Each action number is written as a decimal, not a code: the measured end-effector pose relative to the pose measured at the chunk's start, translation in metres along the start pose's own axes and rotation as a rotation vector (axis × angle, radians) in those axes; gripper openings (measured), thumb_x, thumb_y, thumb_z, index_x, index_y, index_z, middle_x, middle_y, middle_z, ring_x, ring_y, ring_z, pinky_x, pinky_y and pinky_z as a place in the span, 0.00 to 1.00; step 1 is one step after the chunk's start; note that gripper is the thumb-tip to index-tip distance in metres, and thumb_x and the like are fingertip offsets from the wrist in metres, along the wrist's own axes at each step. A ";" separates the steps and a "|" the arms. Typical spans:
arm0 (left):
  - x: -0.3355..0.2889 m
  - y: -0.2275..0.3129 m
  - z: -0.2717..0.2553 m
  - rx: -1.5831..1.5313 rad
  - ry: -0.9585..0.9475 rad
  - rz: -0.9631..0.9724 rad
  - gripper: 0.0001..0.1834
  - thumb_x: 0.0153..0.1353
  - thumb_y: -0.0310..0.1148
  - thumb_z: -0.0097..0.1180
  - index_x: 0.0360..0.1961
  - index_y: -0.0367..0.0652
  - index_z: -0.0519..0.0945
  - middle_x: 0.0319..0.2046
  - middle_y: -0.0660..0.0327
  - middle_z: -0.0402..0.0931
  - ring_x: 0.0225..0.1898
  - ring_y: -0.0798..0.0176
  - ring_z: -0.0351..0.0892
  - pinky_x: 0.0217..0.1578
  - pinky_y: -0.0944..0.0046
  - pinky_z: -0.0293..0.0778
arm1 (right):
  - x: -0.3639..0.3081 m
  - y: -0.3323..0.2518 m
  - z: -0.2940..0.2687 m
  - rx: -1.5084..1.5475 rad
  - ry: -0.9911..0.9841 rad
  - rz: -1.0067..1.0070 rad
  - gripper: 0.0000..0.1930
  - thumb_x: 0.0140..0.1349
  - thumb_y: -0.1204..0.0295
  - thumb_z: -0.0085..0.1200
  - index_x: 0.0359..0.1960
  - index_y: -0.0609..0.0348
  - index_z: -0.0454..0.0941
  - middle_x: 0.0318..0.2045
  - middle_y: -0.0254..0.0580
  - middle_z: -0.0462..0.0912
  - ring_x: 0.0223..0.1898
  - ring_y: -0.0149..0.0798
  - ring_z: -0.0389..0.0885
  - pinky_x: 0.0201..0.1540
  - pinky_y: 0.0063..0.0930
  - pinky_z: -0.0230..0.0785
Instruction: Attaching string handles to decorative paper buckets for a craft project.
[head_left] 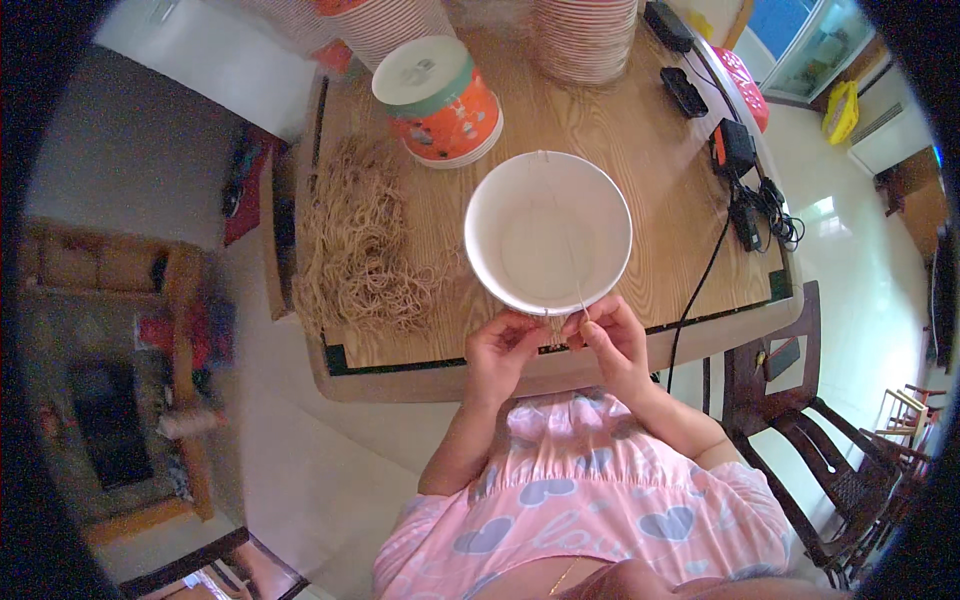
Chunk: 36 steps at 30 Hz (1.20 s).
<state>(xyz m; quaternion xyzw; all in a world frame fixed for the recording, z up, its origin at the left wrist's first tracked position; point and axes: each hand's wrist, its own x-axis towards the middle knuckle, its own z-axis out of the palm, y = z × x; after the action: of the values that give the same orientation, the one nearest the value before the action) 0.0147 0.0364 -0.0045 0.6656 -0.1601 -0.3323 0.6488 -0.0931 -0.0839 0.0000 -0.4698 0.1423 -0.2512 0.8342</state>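
A white paper bucket (540,250) stands at the table's near edge, its open mouth facing up. Thin twine (572,245) runs across its inside from the far rim to the near rim. At the outside of the near rim, my left hand (497,357) is closed in a pinch where short twine ends hang. Beside it, my right hand (615,350) pinches a strand of twine between thumb and fingers. Both hands touch or nearly touch the bucket wall; the fingertips partly hide the knot area.
A tangled heap of tan twine (365,250) lies to the left. Behind it stands an upside-down orange and green paper bucket (445,110), with stacked buckets (585,40) farther back. Black adapters and cables (740,185) line the right edge. A dark wooden chair (780,380) stands at right.
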 end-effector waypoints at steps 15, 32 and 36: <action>-0.001 0.015 0.007 0.199 0.160 0.186 0.03 0.53 0.22 0.56 0.30 0.34 0.79 0.25 0.62 0.79 0.25 0.75 0.75 0.27 0.74 0.70 | 0.002 -0.016 0.006 -0.278 0.104 -0.113 0.02 0.61 0.78 0.45 0.34 0.61 0.66 0.28 0.34 0.72 0.28 0.22 0.67 0.30 0.16 0.61; 0.012 0.006 0.014 0.218 0.130 0.298 0.05 0.53 0.23 0.57 0.32 0.33 0.79 0.23 0.60 0.79 0.25 0.74 0.75 0.25 0.72 0.71 | 0.009 0.017 -0.006 -0.455 -0.011 -0.119 0.03 0.57 0.82 0.47 0.33 0.65 0.68 0.29 0.36 0.71 0.32 0.29 0.71 0.36 0.20 0.65; 0.007 0.014 0.012 0.350 0.093 0.357 0.07 0.52 0.24 0.57 0.34 0.34 0.79 0.24 0.60 0.79 0.24 0.73 0.75 0.26 0.72 0.71 | 0.009 0.015 -0.004 -0.530 0.006 -0.124 0.04 0.55 0.83 0.48 0.32 0.65 0.69 0.29 0.38 0.72 0.33 0.29 0.72 0.36 0.20 0.65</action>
<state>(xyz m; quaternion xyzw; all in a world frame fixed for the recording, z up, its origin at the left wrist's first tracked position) 0.0146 0.0215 0.0083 0.7434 -0.3004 -0.1486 0.5788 -0.0834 -0.0847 -0.0151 -0.6788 0.1763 -0.2571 0.6648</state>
